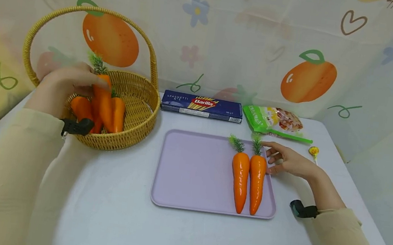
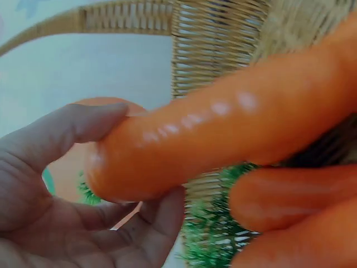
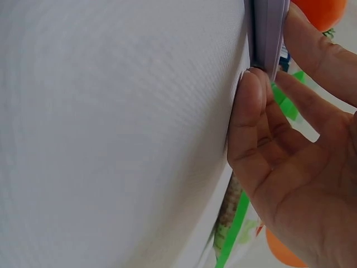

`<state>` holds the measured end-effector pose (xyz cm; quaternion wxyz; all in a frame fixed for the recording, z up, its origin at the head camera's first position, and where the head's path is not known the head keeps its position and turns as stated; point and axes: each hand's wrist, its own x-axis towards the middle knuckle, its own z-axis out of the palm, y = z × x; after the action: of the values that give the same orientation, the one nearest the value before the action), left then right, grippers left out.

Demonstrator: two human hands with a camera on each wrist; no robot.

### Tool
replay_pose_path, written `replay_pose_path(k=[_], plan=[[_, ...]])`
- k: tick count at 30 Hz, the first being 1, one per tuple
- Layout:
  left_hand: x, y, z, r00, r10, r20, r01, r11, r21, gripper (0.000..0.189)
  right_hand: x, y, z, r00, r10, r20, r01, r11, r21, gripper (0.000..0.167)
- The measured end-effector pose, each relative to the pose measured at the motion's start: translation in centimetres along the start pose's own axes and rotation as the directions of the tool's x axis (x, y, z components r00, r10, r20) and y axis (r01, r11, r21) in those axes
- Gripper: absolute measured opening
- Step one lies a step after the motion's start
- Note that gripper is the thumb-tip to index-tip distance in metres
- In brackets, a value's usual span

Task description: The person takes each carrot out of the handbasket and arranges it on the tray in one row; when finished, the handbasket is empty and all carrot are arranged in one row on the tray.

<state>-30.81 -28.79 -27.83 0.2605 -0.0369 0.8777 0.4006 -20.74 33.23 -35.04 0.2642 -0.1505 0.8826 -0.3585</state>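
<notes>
My left hand [image 1: 62,83] is above the wicker basket [image 1: 140,130]. Its thumb and fingers grip the thick top end of an orange carrot [image 2: 223,123], which slants down among several other carrots [image 1: 119,115] in the basket. Green leafy tops [image 2: 209,237] show beside them in the left wrist view. My right hand [image 1: 289,160] is at the right edge of the lilac tray [image 1: 194,171]. Thumb and bent fingers pinch the tray's rim in the right wrist view. Two carrots [image 1: 239,181] lie side by side on the tray's right part, leafy ends away from me.
Behind the tray lies a blue spaghetti box [image 1: 202,107]. A green snack bag [image 1: 275,122] sits to its right, with a yellow lollipop [image 1: 313,151] near the right hand. The basket's tall handle [image 1: 148,39] arches over the left side. A printed curtain [image 1: 237,33] hangs behind.
</notes>
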Motion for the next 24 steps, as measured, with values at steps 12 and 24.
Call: replay_pose_path(k=[12,24], plan=[[-6.6,5.8,1.7,0.984,0.079,-0.161,-0.108,0.977,-0.184,0.058,0.1,0.1,-0.1,1.0,0.011,0.002,-0.011,1.0,-0.006,0.081],[-8.1,7.8,3.5,0.988,0.145,-0.044,-0.15,0.893,-0.424,0.077,0.0,0.1,-0.1,1.0,0.009,0.004,-0.009,1.0,0.002,0.082]])
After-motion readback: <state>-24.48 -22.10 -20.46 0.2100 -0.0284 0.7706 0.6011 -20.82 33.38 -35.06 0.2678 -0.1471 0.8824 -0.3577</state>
